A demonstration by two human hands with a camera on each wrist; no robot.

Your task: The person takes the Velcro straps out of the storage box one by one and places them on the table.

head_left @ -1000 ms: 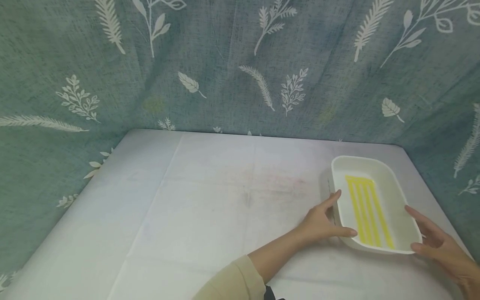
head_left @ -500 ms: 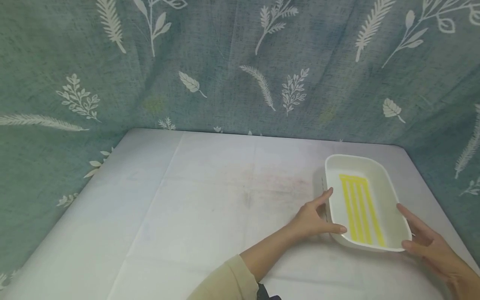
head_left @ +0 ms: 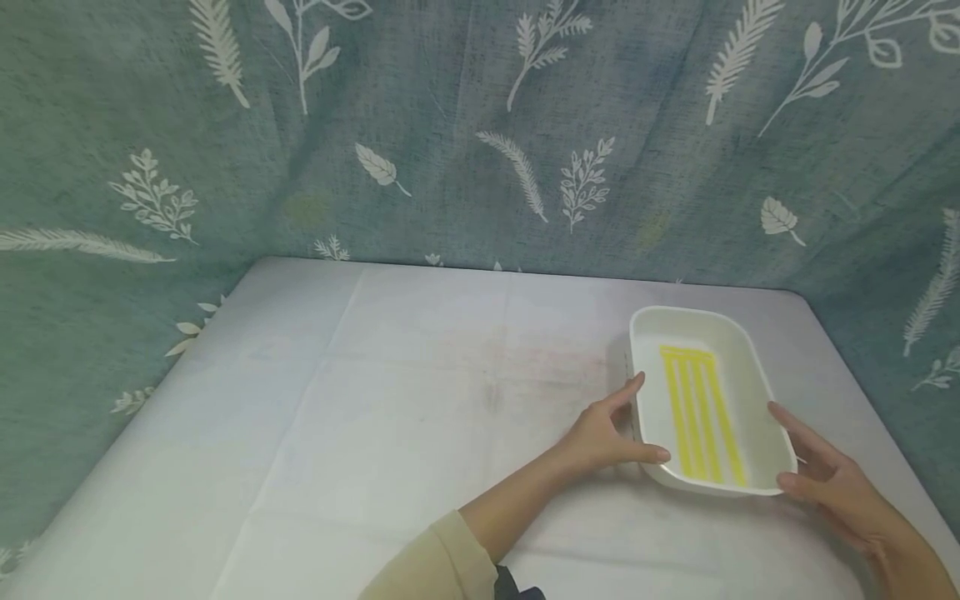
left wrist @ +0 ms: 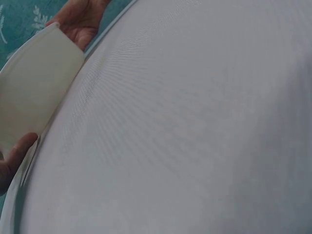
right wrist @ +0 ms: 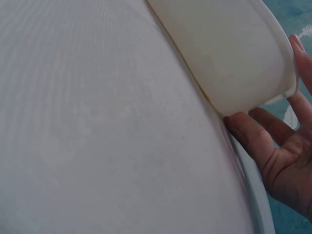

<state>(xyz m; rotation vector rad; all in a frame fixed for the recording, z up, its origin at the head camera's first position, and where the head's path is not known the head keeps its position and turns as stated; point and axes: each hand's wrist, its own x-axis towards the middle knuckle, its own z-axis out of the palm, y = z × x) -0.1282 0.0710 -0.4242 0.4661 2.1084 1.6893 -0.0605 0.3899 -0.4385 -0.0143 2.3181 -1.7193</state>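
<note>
A white plastic tray [head_left: 738,392] with rounded corners has several yellow stripes [head_left: 701,417] on its floor. It stands upright at the right of the table. My left hand [head_left: 600,437] grips the near left corner, thumb over the rim and a finger stretched along the left wall. At the near right corner my right hand [head_left: 843,492] holds the rim between thumb and fingers. The right wrist view shows the tray's wall [right wrist: 229,53] low against the table, with fingers of my right hand [right wrist: 287,161] by its lower edge. In the left wrist view, both hands touch the tray [left wrist: 39,83].
A white cloth with creases and faint reddish smudges covers the table [head_left: 420,400]. Behind it and at both sides hangs a blue-green curtain [head_left: 450,167] with white leaf prints. A beige sleeve [head_left: 435,562] covers my left forearm.
The tray has moved left across the table, with both hands keeping their hold and travelling along with it. Its tilt looks unchanged.
</note>
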